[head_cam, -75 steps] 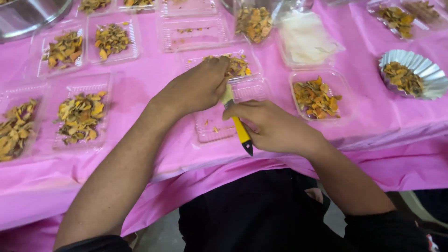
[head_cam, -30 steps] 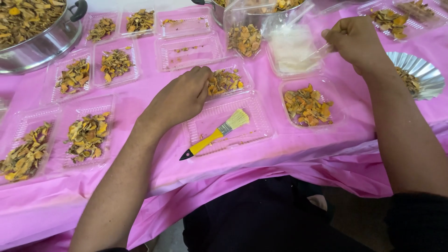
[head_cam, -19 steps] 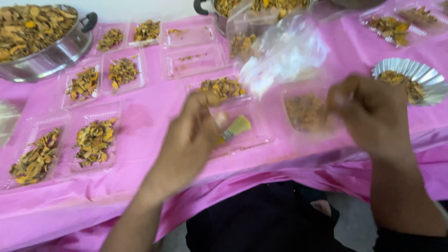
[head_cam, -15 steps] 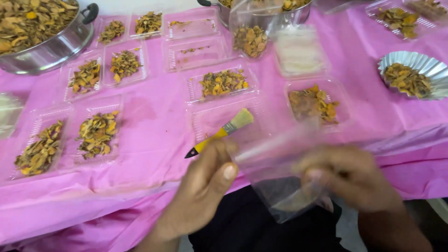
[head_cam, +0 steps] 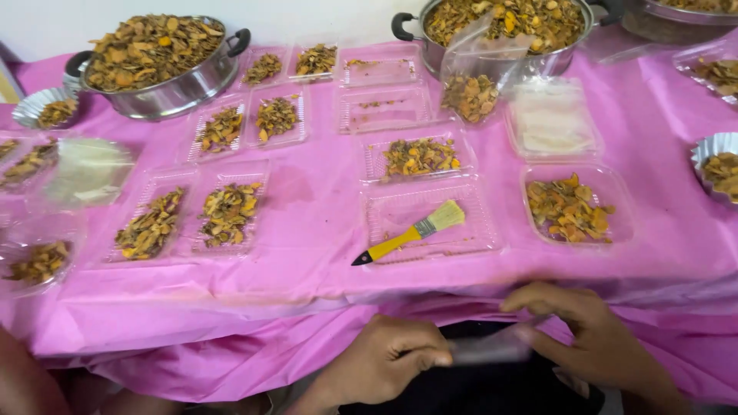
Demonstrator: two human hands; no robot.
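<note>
Below the near edge of the bench [head_cam: 307, 261], draped in pink plastic sheeting, both hands pinch one thin clear plastic bag [head_cam: 492, 350], which is blurred. The left hand [head_cam: 384, 369] has thumb and fingers closed on the bag's left end; the right hand [head_cam: 592, 338] has its fingertips closed on the right end. The bag's long axis runs left to right between the two grips, roughly parallel to the bench edge. Straight ahead, farther off, a yellow-handled brush with pale bristles [head_cam: 407, 233] lies slantwise in an empty clear plastic tray [head_cam: 469, 230], handle pointing near-left. To its right, a clear tray of dried yellow-brown pieces [head_cam: 573, 207] lies nearer the right hand.
</note>
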